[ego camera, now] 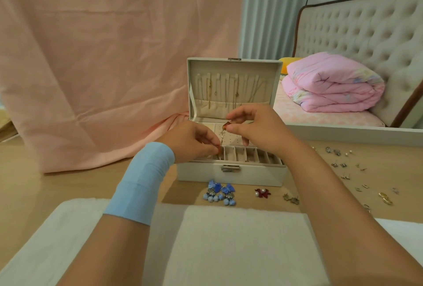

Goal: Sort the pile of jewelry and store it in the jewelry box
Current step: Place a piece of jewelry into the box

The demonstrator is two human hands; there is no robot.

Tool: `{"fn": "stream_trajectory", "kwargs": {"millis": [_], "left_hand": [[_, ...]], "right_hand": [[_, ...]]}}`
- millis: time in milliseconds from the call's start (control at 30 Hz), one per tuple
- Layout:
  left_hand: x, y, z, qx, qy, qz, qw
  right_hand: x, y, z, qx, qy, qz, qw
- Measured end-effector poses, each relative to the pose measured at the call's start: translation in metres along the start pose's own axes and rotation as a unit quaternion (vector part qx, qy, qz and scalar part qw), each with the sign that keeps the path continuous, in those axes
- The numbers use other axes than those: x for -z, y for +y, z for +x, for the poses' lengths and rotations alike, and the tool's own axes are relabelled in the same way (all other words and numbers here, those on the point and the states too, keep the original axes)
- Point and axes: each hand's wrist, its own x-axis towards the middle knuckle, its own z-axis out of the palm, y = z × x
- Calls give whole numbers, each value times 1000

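A cream jewelry box [231, 174] stands open on the wooden table, with thin chains hanging inside its raised lid [233, 86]. Above the box's tray of narrow compartments, my right hand [258, 125] pinches the top of a long dangling earring [222, 135] with a reddish-brown end. My left hand [192, 141], its wrist wrapped in light blue, pinches the earring's lower end near the left compartments. In front of the box lie a pair of blue bow earrings [219, 191] and a dark red pair with pearls [262, 193].
Several small earrings and studs [343, 166] are scattered on the table to the right, with gold rings [385, 197] further right. A white cloth [229, 246] covers the near edge. Pink fabric hangs behind at left; a bed with a folded pink quilt stands at right.
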Motion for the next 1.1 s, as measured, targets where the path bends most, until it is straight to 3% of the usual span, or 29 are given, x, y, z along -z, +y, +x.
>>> {"fn": "stream_trajectory", "kwargs": {"millis": [367,633,833,1100], "left_hand": [[2,3,-3,19,-30,76,996],[9,3,-2,19,37,125,991],[0,5,-2,25,24,133,990],[-7,6,2,21,22,121,992]], "right_hand": [[-5,7,1,26,18,-51,998],[-15,7,-2,25,-61,-165,984],[-23,6,-5,35,-107,-260,959],[-26,13,-5,26,-80,-286,955]]}}
